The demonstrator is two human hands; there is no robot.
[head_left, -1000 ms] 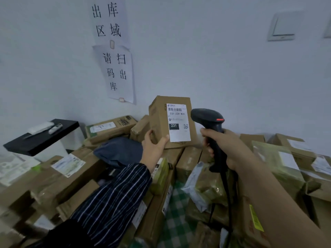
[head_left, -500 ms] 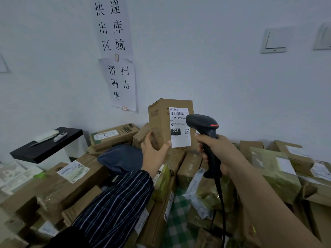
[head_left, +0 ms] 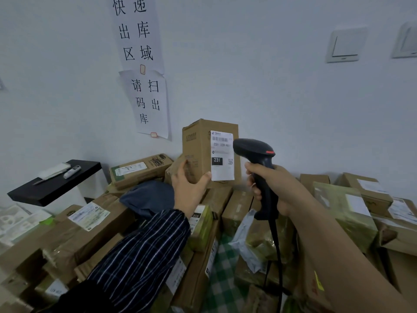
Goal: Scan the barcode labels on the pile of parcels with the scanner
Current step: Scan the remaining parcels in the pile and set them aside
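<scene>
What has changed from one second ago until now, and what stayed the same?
The right hand moved the scanner left, up to the right edge of the label on the box. Nothing was picked up or released. The left hand still holds the box upright; the pile is unchanged.

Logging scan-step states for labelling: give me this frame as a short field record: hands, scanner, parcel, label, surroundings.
left hand: holds a cardboard box upright by its lower left corner, above the pile
right hand: grips the black scanner by its handle
scanner: head beside the label's right edge, nose toward it; cable hangs down
label: white, faces the camera; barcode near the top, 231 in a black block
pile: cardboard parcels and bags under both arms
wall: two paper signs; black shelf at left
</scene>
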